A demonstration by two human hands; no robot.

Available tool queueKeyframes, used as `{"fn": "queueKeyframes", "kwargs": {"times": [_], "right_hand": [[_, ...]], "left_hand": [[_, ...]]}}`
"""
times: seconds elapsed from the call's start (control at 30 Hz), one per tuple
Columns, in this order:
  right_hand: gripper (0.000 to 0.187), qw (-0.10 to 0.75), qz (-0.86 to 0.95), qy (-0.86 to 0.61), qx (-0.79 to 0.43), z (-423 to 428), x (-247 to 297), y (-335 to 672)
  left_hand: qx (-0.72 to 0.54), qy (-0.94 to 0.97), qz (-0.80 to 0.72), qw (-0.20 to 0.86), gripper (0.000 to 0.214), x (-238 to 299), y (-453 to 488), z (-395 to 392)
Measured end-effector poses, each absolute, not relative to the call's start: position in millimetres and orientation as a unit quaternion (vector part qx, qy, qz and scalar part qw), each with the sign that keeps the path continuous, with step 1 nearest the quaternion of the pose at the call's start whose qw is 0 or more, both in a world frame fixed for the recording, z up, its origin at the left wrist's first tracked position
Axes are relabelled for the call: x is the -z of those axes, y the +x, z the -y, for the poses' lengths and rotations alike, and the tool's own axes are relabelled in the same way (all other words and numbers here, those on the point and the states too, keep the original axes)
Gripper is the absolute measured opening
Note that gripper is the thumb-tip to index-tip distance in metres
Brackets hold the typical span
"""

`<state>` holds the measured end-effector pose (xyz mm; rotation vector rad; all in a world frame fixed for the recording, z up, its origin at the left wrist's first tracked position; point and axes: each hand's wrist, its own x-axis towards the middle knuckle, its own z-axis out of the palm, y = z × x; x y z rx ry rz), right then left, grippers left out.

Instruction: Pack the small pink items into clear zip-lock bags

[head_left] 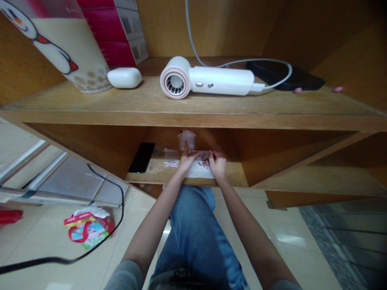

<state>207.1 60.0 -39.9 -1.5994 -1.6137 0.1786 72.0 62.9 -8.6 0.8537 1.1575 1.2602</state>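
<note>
Mostly, lettering here is too small or blurred to read. At the centre of the frame, the left hand [186, 162] and right hand [218, 164] meet over a white sheet [199, 173] on the lower shelf [236, 174], with small reddish pieces [205, 163] lying on it between them. The right grip has its fingertips drawn together and the left has its fingers partly extended; whether either grasps a piece, I cannot tell. Clear packets, one flat [171, 158] and one farther back [186, 137], sit near the left hand, no wording legible.

At upper left, a magenta box [105, 30] shows dark square patches on a pale side, its print unreadable; a cup [90, 52] carries a cartoon penguin. The white blower [222, 80] at upper centre shows two buttons and no readable brand. At lower left, a colourful printed bag [90, 227] has blurred lettering.
</note>
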Motion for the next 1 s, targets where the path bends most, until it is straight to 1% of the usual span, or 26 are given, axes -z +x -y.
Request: {"fn": "queueKeyframes", "kwargs": {"times": [0.1, 0.27, 0.33, 0.43, 0.57, 0.63, 0.7, 0.73, 0.77, 0.83, 0.9, 1.0], "right_hand": [[0.042, 0.418, 0.643, -0.637, -0.076, -60, 39, 207], [0.042, 0.423, 0.644, -0.633, -0.073, -59, 39, 208], [0.043, 0.423, 0.643, -0.634, -0.074, -59, 39, 208], [0.043, 0.421, 0.641, -0.638, -0.07, -59, 39, 208], [0.044, 0.417, 0.642, -0.64, -0.069, -58, 38, 207], [0.044, 0.411, 0.643, -0.642, -0.07, -58, 37, 207], [0.044, 0.404, 0.643, -0.646, -0.073, -57, 36, 207], [0.044, 0.402, 0.643, -0.648, -0.074, -57, 36, 207], [0.044, 0.4, 0.643, -0.649, -0.074, -57, 36, 207], [0.044, 0.399, 0.644, -0.649, -0.073, -57, 35, 207], [0.044, 0.399, 0.644, -0.648, -0.071, -57, 35, 207], [0.044, 0.398, 0.643, -0.65, -0.073, -57, 35, 206]], "left_hand": [[-0.537, 0.339, -0.471, 0.612, 0.078, 3, 66, -59], [-0.482, 0.317, -0.46, 0.675, 0.052, -8, 49, -46], [-0.472, 0.32, -0.477, 0.669, 0.051, -13, 41, -41], [-0.464, 0.339, -0.49, 0.655, 0.055, -17, 33, -38], [-0.467, 0.358, -0.476, 0.653, 0.051, -13, 36, -46], [-0.468, 0.376, -0.489, 0.633, 0.054, -8, 41, -52], [-0.455, 0.424, -0.53, 0.577, 0.057, -4, 46, -58], [-0.434, 0.467, -0.559, 0.53, 0.057, -3, 47, -61], [-0.403, 0.519, -0.591, 0.468, 0.057, -3, 48, -62], [-0.314, 0.622, -0.646, 0.313, 0.057, -3, 47, -64], [-0.218, 0.688, -0.671, 0.172, 0.058, -4, 46, -64], [-0.118, 0.732, -0.67, 0.042, 0.056, -6, 45, -62]]}}
